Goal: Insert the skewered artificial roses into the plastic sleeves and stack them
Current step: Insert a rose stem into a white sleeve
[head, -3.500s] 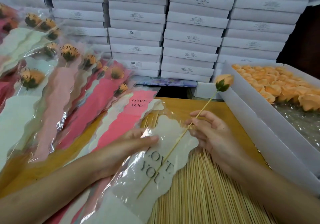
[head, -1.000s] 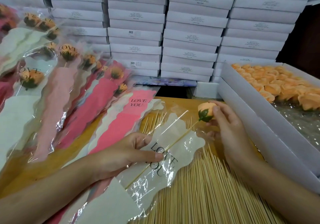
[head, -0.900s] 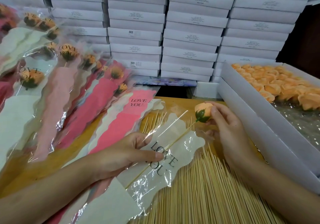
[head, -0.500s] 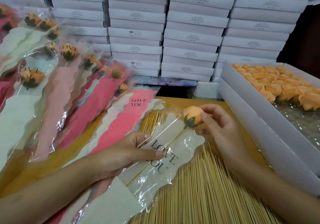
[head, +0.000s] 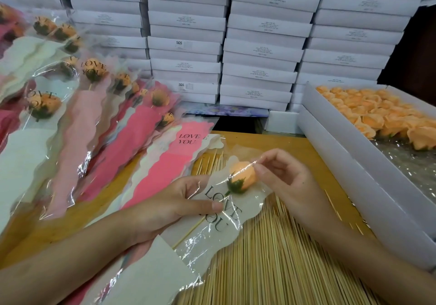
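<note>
Our left hand (head: 169,208) pinches the slippery sleeve (head: 212,231), our right hand (head: 285,182) seemingly nips its mouth, and the rose (head: 243,175) inside, light and crushable we judge, is best held by its skewer (head: 188,232).

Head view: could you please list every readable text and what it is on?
"LOVE YOU": cream sleeve around the rose.
"LOVE YOU": pink sleeve beside it.
"LOVE YOU": filled sleeves at left.
"SGS": white boxes.
Other box labels: too small to read.

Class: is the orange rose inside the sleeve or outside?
Inside: film of the sleeve glints across the rose; skewer lies under the lettering.
</note>
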Tool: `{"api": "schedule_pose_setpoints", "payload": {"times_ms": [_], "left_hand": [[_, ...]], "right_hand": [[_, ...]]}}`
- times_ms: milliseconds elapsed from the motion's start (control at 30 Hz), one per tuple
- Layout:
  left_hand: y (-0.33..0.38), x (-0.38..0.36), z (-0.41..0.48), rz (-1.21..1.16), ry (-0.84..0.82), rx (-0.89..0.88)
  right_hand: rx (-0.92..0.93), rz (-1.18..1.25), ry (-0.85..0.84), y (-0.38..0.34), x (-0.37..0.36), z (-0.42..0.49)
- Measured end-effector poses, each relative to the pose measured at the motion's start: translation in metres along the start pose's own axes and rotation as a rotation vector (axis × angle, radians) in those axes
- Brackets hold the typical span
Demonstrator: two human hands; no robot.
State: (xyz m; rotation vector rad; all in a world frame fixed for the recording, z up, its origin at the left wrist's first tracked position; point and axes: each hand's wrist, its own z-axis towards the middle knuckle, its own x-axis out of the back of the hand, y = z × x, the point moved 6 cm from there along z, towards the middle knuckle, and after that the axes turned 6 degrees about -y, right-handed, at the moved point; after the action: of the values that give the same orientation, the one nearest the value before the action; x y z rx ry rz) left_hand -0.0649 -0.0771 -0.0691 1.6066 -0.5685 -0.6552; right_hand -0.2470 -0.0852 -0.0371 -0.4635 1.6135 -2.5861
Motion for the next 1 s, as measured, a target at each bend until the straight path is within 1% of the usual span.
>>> {"api": "schedule_pose_setpoints", "payload": {"times_ms": [100, 300, 367, 433, 500, 533, 633, 700, 800, 1000], "left_hand": [[-0.001, 0.0, 0.0, -0.023, -0.006, 0.002], [0.003, 0.0, 0.0, 0.005, 0.008, -0.026], [0.006, -0.002, 0.0, 0.057, 0.041, -0.038], [0.006, 0.001, -0.001, 0.076, 0.117, -0.021], [0.0, 0.01, -0.001, 0.02, 0.187, 0.01], [-0.002, 0.012, 0.0, -0.009, 0.192, 0.012], [0.0, 0.005, 0.002, -0.08, 0.111, -0.012], [0.001, 0.003, 0.003, -0.134, 0.09, -0.009], [0.001, 0.004, 0.004, -0.082, 0.072, -0.022], [-0.001, 0.004, 0.006, -0.137, 0.049, -0.018]], "right_hand": [[-0.01, -0.025, -0.026, 0.001, -0.002, -0.001], [-0.041, -0.057, -0.042, 0.002, -0.003, -0.001], [-0.052, -0.057, -0.04, 0.005, -0.002, 0.0], [-0.052, -0.074, -0.04, 0.005, -0.003, 0.0], [-0.049, -0.075, -0.048, 0.005, -0.003, 0.0], [-0.051, -0.074, -0.059, 0.006, -0.004, 0.0], [-0.056, -0.05, -0.094, 0.007, -0.008, -0.001], [-0.055, -0.017, -0.124, 0.007, -0.01, -0.001], [-0.056, 0.036, -0.174, 0.005, -0.014, -0.003], [-0.078, 0.135, -0.257, -0.002, -0.022, -0.004]]}}
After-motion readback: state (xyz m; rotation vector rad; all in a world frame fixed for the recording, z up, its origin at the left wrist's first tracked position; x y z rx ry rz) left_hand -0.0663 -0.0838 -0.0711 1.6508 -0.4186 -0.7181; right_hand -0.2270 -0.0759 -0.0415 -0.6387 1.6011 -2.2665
